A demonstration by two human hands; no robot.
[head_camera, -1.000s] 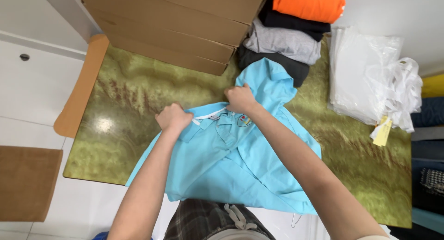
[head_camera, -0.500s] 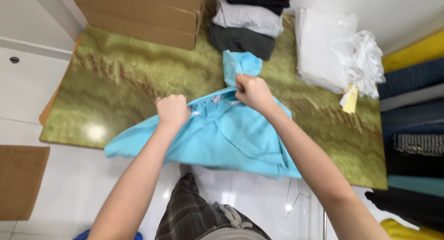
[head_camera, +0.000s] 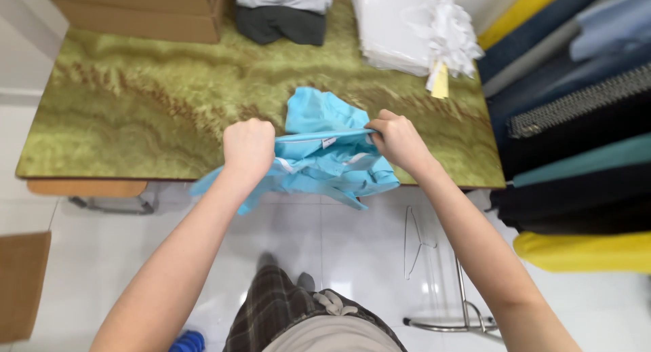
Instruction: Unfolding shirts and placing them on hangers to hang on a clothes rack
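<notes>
At the near edge of the green marbled tabletop [head_camera: 122, 114], the person's left hand [head_camera: 248, 147] is closing into a tight fist around one end of a light blue cotton shirt [head_camera: 325, 159], gripping it near the collar. Opposite it, the right hand [head_camera: 399, 139] is pinching the other end of the same fold, fingers curled shut over the cloth with the thumb pressing on top. Between the two fists the fabric is stretching into a straight, taut band, with a small white label showing near the middle.

Below that band the rest of the shirt is bunching up and hanging over the table's front edge, one sleeve trailing down to the left above the white tiled floor [head_camera: 352, 250]. Behind the band, another part of the shirt is lying crumpled on the table surface.

Farther back on the table, a brown cardboard box [head_camera: 135, 9] is sitting at the left corner, a folded stack of grey and dark garments [head_camera: 283, 13] is resting just beside it, and a heap of clear plastic bags [head_camera: 413, 26] with a yellow tag is lying toward the right. Off the table's right side, rolls of dark, teal and yellow fabric [head_camera: 576, 155] are lying stacked one over another.
</notes>
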